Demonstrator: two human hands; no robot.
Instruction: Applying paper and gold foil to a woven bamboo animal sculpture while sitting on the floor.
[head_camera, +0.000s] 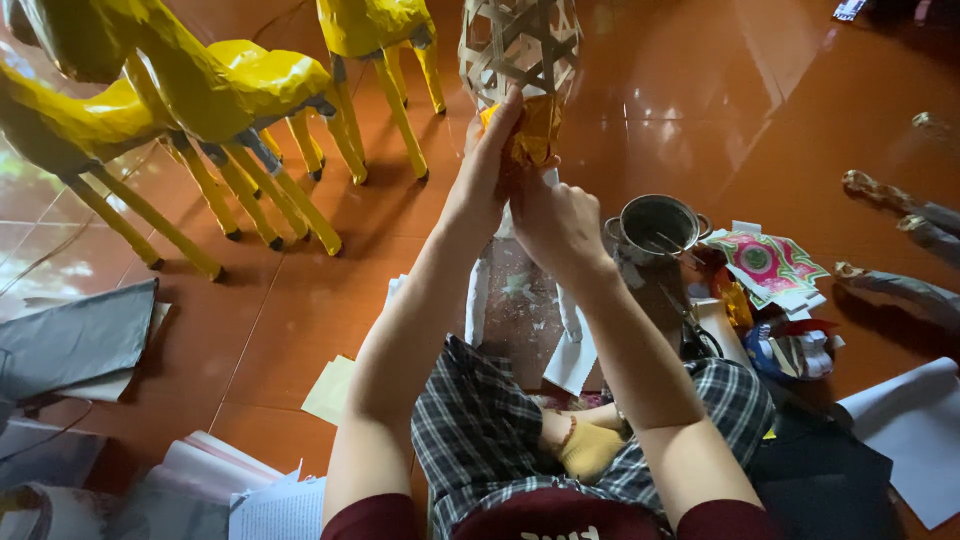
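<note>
Head view of a person seated on a glossy red-brown tiled floor (700, 110), both arms raised forward. A woven bamboo frame (520, 45), open-latticed and rounded, stands upright ahead of the knees, its top cut off by the picture edge. The left hand (490, 165) presses its fingers against the lower rim of the frame, in a grip clenched on a piece of shiny yellow-orange paper (535, 130) that lies against the frame's base. The right hand (555, 225) sits just below and beside the left, touching the same paper's lower edge; whether its grip is clenched or released cannot be told, as the fingers are hidden. Just right of the right hand stands a small metal pot (655, 225) with a stick-like tool resting in it. Further right lies a stack of patterned pink and green paper (770, 262). At upper left stand 3 or more yellow paper-covered animal figures (230, 85) on thin legs, well apart from the hands. Grey sheets (75, 340) and white paper scraps (572, 360) lie on the floor near the checked trousers (480, 430).
</note>
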